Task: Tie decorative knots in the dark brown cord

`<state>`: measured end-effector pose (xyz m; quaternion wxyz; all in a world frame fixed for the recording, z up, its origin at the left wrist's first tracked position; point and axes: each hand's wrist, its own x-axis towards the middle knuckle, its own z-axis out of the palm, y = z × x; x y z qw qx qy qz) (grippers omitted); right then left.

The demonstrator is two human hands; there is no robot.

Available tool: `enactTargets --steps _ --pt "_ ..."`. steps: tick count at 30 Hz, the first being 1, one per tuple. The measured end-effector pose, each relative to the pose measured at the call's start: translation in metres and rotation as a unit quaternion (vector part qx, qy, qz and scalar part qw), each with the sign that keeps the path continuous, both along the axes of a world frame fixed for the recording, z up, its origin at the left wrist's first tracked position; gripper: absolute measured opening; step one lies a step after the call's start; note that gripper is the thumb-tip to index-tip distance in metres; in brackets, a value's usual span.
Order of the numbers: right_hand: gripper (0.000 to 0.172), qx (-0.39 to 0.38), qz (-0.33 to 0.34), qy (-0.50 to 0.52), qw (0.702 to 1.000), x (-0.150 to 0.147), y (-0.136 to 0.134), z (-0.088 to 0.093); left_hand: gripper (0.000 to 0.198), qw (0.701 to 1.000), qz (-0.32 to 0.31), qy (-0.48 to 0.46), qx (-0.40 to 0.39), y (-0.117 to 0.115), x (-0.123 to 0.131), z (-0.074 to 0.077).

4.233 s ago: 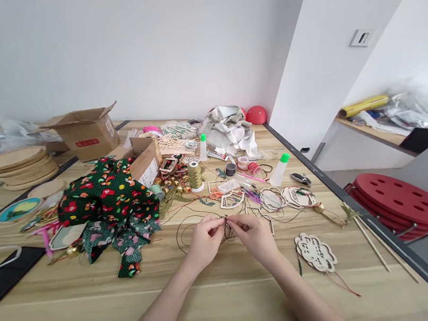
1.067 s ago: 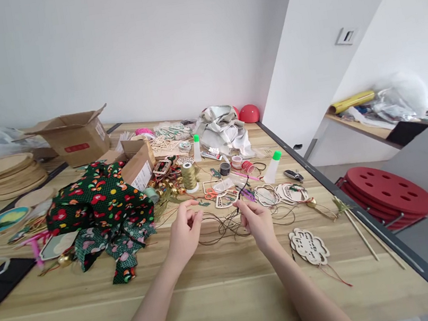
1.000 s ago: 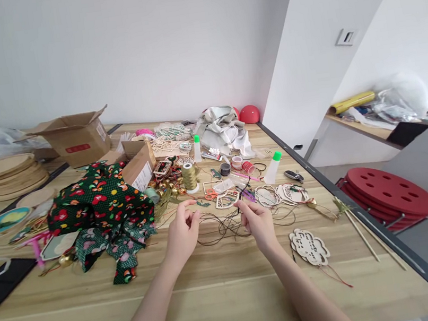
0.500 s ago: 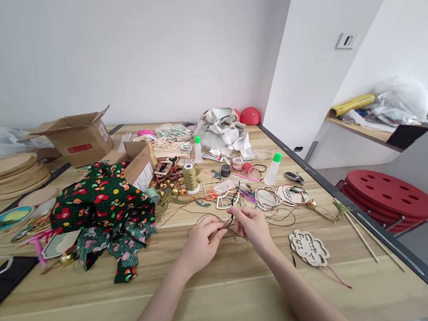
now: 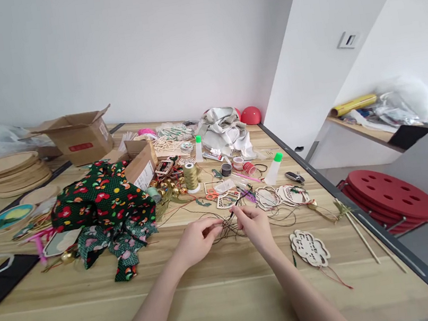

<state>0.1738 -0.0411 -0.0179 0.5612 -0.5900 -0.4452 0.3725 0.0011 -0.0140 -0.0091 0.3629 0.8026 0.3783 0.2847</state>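
Observation:
My left hand [image 5: 198, 240] is closed in a pinch on thin dark cord [image 5: 229, 228], low over the table. Across from it, my right hand [image 5: 253, 224] pinches a dark braided piece of the cord, whose end sticks up past the fingertips. Loose strands spread in a tangle between both hands and trail off to the right. Just beyond the fingers lie a cut-out wooden piece [image 5: 228, 199] and orange-handled scissors [image 5: 211, 194]. Purple scissors or clips, hard to make out, are near the wooden flower-shaped pieces [image 5: 268, 197].
A dark patterned cloth [image 5: 101, 201] lies to the left, by an open cardboard box [image 5: 86, 139]. Behind my hands stand a gold thread spool [image 5: 191, 177] and a green-capped bottle [image 5: 274, 169]. A wooden tag [image 5: 309, 248] and thin sticks [image 5: 365, 240] lie at right.
My left hand has shifted slightly left, away from the right hand, widening the gap. The dark end in my right hand now leans more to the right.

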Motion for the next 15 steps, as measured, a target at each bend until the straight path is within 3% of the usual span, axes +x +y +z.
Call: enactTargets --steps 4,8,15 --pt "0.043 0.014 0.015 -0.030 0.999 -0.003 0.000 -0.001 0.023 0.999 -0.040 -0.015 -0.031 -0.004 0.007 0.004" --pt "0.045 0.007 0.040 -0.006 0.999 -0.004 0.000 0.001 0.034 0.996 -0.049 -0.054 -0.058 -0.004 0.010 0.008" --pt "0.044 -0.078 0.210 0.118 0.967 -0.013 -0.007 0.008 0.032 0.976 0.026 -0.167 -0.140 0.000 0.010 0.002"
